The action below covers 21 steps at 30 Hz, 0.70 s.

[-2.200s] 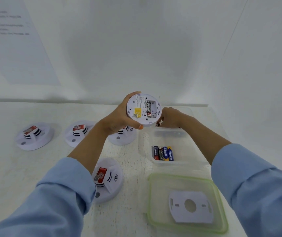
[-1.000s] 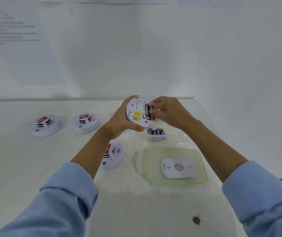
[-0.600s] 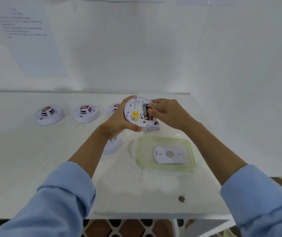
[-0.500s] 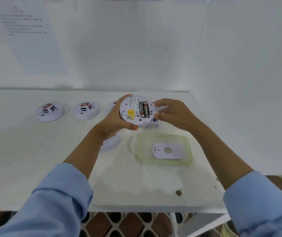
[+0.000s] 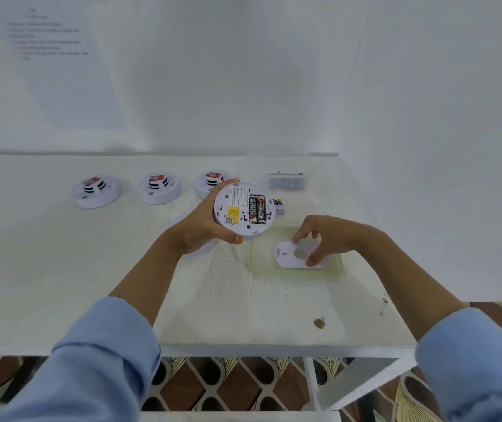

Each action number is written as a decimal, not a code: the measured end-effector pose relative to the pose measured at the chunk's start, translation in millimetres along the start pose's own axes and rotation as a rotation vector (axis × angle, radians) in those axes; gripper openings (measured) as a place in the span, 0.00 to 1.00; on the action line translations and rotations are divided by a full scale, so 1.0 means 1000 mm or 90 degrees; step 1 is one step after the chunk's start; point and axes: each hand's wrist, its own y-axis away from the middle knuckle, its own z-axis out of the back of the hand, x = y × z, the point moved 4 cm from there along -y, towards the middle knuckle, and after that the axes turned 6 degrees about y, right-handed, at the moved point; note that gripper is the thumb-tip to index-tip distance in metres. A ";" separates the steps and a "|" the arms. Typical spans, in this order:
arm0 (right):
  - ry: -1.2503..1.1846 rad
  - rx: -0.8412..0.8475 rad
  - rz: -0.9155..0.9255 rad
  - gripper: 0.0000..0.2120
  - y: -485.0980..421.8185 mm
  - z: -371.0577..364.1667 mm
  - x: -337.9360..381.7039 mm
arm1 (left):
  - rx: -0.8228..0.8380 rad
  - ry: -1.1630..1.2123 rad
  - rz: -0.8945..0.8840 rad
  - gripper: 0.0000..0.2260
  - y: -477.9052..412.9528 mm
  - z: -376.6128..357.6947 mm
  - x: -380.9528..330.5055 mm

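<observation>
Tabletop point(image 5: 61, 269); backplate point(image 5: 286, 257) beneath right hand point(image 5: 332, 236)

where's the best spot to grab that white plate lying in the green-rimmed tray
Pinch the white plate across its far and near edges, coming from above on the right. It lies flat and thin in the shallow green-rimmed tray, so only its edges offer purchase; the right hand has thumb and fingers there, while the left hand grips the smoke detector.

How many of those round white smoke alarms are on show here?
5. Back row: left alarm, middle alarm, right alarm, partly behind the left hand. The held alarm is in that hand; the fifth alarm lies mostly hidden under its wrist.
</observation>
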 end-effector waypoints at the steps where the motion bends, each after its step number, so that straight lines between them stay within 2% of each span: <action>1: 0.003 -0.005 -0.003 0.25 0.000 0.001 0.000 | -0.001 0.000 0.001 0.47 0.000 0.001 0.000; 5: 0.013 -0.045 -0.013 0.24 0.000 0.001 -0.001 | 0.001 -0.001 0.003 0.48 -0.001 0.002 -0.002; 11: -0.009 0.011 -0.003 0.31 0.005 -0.003 0.003 | 0.001 -0.018 0.013 0.47 -0.003 0.001 0.002; 21: 0.038 -0.029 -0.005 0.33 -0.002 -0.005 0.005 | 0.010 -0.020 0.010 0.46 -0.007 0.000 0.002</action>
